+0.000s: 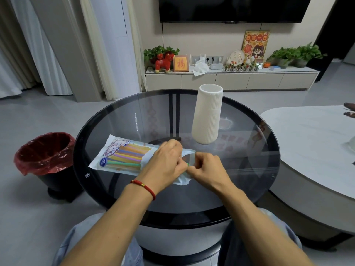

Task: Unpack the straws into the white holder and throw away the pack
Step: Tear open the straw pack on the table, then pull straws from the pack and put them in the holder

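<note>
A flat plastic pack of coloured straws point(123, 157) lies on the round glass table point(249, 185), its length running left to right. My left hand point(167, 162) pinches the pack's right end from above. My right hand point(205, 166) pinches the same end just beside it, and a green straw tip shows between the two hands. The tall white ribbed holder point(208, 114) stands upright behind my hands, towards the far side of the table, with nothing visible in it.
A black bin with a red liner point(46, 154) stands on the floor left of the table. A white oval table point(317, 150) sits close on the right. A low cabinet with plants and ornaments point(230, 77) runs along the far wall.
</note>
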`<state>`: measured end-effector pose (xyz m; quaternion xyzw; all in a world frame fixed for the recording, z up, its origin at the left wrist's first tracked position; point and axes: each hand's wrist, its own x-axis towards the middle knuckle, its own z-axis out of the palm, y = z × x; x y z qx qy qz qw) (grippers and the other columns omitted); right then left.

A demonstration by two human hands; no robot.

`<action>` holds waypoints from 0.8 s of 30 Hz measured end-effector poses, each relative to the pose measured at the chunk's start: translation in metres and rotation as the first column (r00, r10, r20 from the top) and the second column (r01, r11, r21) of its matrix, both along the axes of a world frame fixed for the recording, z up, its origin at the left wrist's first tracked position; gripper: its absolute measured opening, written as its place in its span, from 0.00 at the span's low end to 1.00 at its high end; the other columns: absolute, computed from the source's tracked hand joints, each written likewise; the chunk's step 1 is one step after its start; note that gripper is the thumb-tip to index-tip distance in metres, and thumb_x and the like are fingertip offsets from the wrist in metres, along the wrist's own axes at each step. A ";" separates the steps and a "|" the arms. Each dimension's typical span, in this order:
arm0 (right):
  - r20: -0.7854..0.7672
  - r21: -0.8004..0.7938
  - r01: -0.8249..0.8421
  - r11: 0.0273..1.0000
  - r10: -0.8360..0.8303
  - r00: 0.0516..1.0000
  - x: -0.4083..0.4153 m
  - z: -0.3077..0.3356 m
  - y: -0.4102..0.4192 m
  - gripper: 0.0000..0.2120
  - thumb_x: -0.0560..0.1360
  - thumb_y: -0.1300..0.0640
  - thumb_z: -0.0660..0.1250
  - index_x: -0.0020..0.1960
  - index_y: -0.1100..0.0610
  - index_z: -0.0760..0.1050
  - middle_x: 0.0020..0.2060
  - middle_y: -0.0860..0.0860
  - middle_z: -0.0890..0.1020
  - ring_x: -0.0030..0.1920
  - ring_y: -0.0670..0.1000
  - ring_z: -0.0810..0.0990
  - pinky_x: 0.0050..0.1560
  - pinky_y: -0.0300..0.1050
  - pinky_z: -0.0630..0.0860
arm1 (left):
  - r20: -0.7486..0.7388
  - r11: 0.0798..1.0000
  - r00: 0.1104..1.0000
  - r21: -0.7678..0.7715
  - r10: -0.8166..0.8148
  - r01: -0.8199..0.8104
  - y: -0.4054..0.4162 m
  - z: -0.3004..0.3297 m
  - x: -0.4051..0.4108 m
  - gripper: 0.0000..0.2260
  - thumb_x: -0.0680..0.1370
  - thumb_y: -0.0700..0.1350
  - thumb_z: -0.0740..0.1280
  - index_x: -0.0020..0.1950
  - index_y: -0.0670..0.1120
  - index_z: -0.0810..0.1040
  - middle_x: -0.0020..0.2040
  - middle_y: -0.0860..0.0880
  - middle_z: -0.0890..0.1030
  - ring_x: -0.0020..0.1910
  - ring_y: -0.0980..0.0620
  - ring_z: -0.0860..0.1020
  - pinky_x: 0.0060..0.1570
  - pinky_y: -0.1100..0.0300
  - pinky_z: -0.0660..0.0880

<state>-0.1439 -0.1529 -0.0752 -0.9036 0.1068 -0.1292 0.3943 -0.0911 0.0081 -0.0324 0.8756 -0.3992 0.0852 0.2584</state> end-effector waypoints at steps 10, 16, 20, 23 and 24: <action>0.455 -0.366 0.096 0.926 0.088 0.886 -0.001 0.003 0.001 0.05 0.75 0.60 0.77 0.50 0.55 0.86 0.44 0.50 0.86 0.44 0.54 0.82 0.38 0.51 0.81 | -0.197 0.993 0.978 0.078 -0.070 0.086 0.010 0.001 0.006 0.20 0.70 0.65 0.69 0.43 0.54 0.63 0.48 0.55 0.75 0.48 0.52 0.73 0.45 0.50 0.75; 0.437 0.013 0.092 0.996 -0.088 0.895 0.002 -0.002 -0.006 0.06 0.75 0.62 0.78 0.51 0.55 0.89 0.43 0.49 0.89 0.39 0.48 0.83 0.44 0.47 0.82 | 0.082 0.919 0.992 0.391 -0.094 0.055 0.022 -0.002 0.031 0.39 0.63 0.62 0.74 0.67 0.56 0.59 0.53 0.54 0.77 0.54 0.48 0.75 0.57 0.53 0.67; 0.371 0.220 0.085 0.972 -0.164 0.914 0.000 0.000 -0.009 0.04 0.74 0.55 0.78 0.44 0.49 0.84 0.34 0.43 0.85 0.33 0.42 0.80 0.36 0.32 0.76 | 0.151 0.939 0.988 0.343 -0.016 -0.037 0.026 -0.002 0.043 0.34 0.64 0.49 0.74 0.66 0.53 0.64 0.44 0.54 0.73 0.47 0.44 0.75 0.55 0.51 0.69; 0.191 0.332 -0.137 0.933 0.076 0.979 -0.004 0.001 -0.002 0.03 0.74 0.45 0.75 0.47 0.37 0.86 0.37 0.40 0.88 0.28 0.44 0.82 0.30 0.32 0.74 | 0.172 0.942 0.985 0.333 -0.022 -0.038 0.027 -0.007 0.043 0.34 0.63 0.51 0.75 0.65 0.53 0.65 0.47 0.53 0.76 0.45 0.46 0.75 0.50 0.50 0.71; 0.149 0.346 -0.191 0.919 0.147 0.978 -0.004 0.001 0.001 0.06 0.74 0.43 0.73 0.49 0.33 0.84 0.42 0.39 0.89 0.27 0.46 0.82 0.29 0.32 0.73 | 0.166 0.940 0.986 0.340 -0.026 -0.033 0.026 -0.008 0.042 0.34 0.63 0.52 0.75 0.65 0.54 0.64 0.48 0.53 0.77 0.45 0.47 0.74 0.51 0.49 0.71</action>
